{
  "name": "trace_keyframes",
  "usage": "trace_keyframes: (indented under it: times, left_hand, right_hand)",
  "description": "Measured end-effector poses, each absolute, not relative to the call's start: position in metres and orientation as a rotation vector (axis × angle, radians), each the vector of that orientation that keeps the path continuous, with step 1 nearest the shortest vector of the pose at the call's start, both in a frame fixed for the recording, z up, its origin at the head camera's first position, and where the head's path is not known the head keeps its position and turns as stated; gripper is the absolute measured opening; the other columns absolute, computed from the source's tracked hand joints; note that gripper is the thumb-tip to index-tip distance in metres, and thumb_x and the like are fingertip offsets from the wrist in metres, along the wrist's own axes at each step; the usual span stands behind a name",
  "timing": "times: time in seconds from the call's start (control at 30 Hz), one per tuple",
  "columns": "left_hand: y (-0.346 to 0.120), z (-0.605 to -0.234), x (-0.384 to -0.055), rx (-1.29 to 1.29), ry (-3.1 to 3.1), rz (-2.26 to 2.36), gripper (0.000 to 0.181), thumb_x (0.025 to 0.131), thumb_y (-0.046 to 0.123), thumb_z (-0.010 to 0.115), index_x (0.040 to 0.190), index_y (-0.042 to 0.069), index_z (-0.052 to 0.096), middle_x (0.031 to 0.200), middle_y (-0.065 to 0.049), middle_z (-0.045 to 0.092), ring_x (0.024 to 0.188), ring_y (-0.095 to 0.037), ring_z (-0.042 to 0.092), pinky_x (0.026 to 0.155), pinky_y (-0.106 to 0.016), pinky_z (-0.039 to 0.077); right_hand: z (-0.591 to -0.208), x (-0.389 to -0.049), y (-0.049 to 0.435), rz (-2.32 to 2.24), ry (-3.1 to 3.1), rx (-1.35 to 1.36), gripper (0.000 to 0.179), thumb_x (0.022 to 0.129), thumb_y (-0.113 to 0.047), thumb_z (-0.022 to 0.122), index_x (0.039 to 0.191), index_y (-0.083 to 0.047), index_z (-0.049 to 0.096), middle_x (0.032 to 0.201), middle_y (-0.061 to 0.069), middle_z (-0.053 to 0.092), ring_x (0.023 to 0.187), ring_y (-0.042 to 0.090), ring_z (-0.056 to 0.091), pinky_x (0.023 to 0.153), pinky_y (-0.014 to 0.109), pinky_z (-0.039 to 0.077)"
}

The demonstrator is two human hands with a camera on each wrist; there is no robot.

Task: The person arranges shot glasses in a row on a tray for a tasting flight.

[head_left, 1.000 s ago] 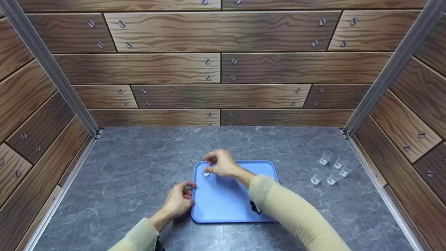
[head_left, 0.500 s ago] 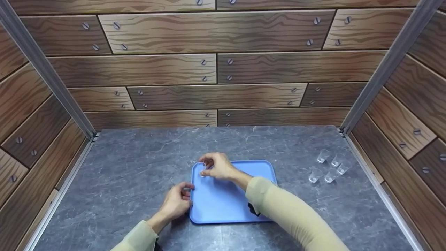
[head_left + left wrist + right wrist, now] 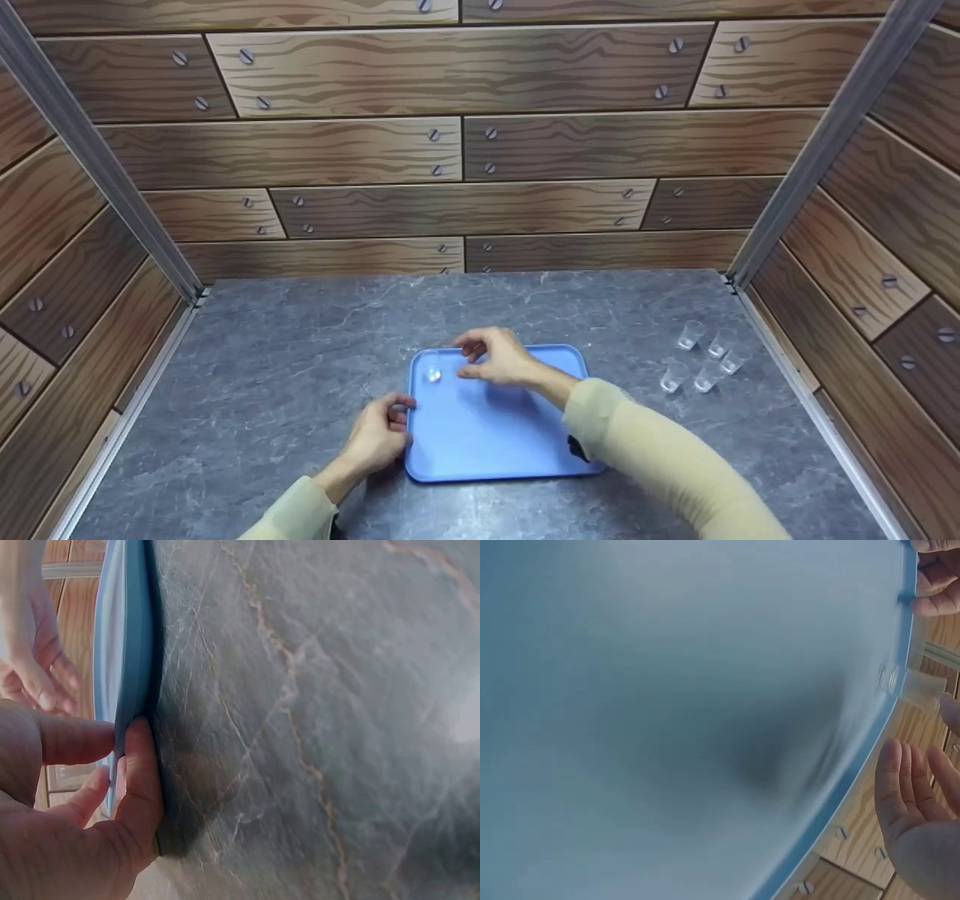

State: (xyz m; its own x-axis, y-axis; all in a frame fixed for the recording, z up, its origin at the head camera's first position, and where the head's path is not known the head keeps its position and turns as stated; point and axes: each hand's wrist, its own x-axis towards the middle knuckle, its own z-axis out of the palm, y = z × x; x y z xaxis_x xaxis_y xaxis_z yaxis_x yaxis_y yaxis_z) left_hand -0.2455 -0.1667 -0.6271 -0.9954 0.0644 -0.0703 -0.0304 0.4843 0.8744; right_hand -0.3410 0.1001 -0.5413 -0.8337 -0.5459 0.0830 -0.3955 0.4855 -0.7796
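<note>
A small clear plastic cup stands in the far left corner of the blue tray. My right hand hovers over the tray just right of that cup, fingers apart and holding nothing. In the right wrist view the same cup shows near the tray's rim, with the spread right hand beside it. At the tray's left edge is my left hand. The left wrist view shows this hand pinching the rim, fingertips on both sides of it.
Several more clear cups stand grouped on the grey marbled table, right of the tray. Wood-patterned walls with metal corner posts enclose the table at the back and sides.
My right hand has let go of the cup and moved right, leaving it in the tray's corner. The left hand stays at the tray's edge. The head view has shifted slightly.
</note>
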Motion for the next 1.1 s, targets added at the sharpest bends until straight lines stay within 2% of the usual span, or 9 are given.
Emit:
trace_keyframes:
  times: [0.07,0.27,0.47,0.67,0.73,0.83,0.97,1.1]
  left_hand:
    - [-0.167,-0.634,-0.249,0.028,2.637,1.538,0.053,0.074,-0.006,0.067,0.124,0.010,0.075,0.091,0.002,0.069,0.080,-0.009,0.065,0.068,-0.022,0.055]
    - [-0.167,-0.627,-0.244,0.122,2.656,1.605,0.052,0.074,-0.008,0.066,0.125,0.002,0.073,0.091,-0.004,0.069,0.080,-0.013,0.064,0.068,-0.025,0.055]
    - [-0.167,-0.627,-0.244,0.110,2.655,1.598,0.052,0.073,-0.008,0.068,0.124,0.004,0.074,0.089,-0.001,0.068,0.078,-0.011,0.064,0.066,-0.025,0.055]
    - [-0.167,-0.627,-0.245,0.055,2.651,1.548,0.053,0.073,-0.008,0.067,0.123,0.009,0.075,0.090,-0.002,0.068,0.080,-0.013,0.065,0.068,-0.027,0.056]
    - [-0.168,-0.626,-0.244,0.066,2.657,1.553,0.053,0.073,-0.008,0.065,0.122,0.008,0.075,0.089,-0.002,0.067,0.079,-0.013,0.064,0.067,-0.025,0.054]
    - [-0.164,-0.605,-0.233,0.077,2.648,1.594,0.052,0.072,-0.009,0.064,0.123,0.001,0.074,0.089,-0.006,0.067,0.079,-0.016,0.063,0.068,-0.027,0.053]
    - [-0.165,-0.611,-0.235,0.074,2.656,1.574,0.052,0.072,-0.006,0.066,0.123,0.002,0.075,0.088,-0.002,0.067,0.078,-0.011,0.064,0.068,-0.024,0.053]
    - [-0.166,-0.618,-0.240,0.064,2.643,1.568,0.053,0.073,-0.006,0.067,0.125,0.003,0.075,0.091,-0.003,0.069,0.080,-0.012,0.065,0.068,-0.025,0.056]
  right_hand:
    - [-0.540,-0.340,0.110,-1.249,2.556,-0.835,0.044,0.091,-0.009,0.089,0.131,0.005,0.077,0.116,0.027,0.080,0.107,0.042,0.080,0.103,0.058,0.064]
    - [-0.537,-0.338,0.137,-1.170,2.586,-0.886,0.042,0.093,-0.013,0.088,0.130,0.004,0.078,0.121,0.026,0.081,0.110,0.043,0.079,0.103,0.061,0.063]
    - [-0.530,-0.333,0.164,-1.129,2.598,-0.885,0.041,0.093,-0.015,0.088,0.129,0.004,0.079,0.126,0.026,0.081,0.115,0.044,0.078,0.100,0.059,0.066]
    - [-0.522,-0.330,0.196,-1.131,2.622,-0.855,0.038,0.093,-0.013,0.088,0.126,0.003,0.080,0.125,0.028,0.080,0.115,0.045,0.078,0.097,0.054,0.068]
    - [-0.520,-0.330,0.208,-1.135,2.637,-0.848,0.038,0.093,-0.013,0.088,0.126,0.003,0.080,0.123,0.028,0.080,0.114,0.046,0.078,0.096,0.055,0.068]
    - [-0.515,-0.330,0.227,-1.143,2.664,-0.826,0.038,0.092,-0.012,0.088,0.126,0.003,0.080,0.122,0.027,0.081,0.113,0.047,0.078,0.095,0.056,0.068]
    - [-0.510,-0.326,0.254,-1.171,2.696,-0.807,0.039,0.091,-0.010,0.087,0.126,0.006,0.079,0.121,0.029,0.081,0.112,0.052,0.077,0.095,0.057,0.067]
    - [-0.506,-0.319,0.280,-1.155,2.766,-0.783,0.039,0.091,-0.009,0.088,0.126,0.005,0.079,0.122,0.027,0.081,0.112,0.050,0.078,0.095,0.054,0.068]
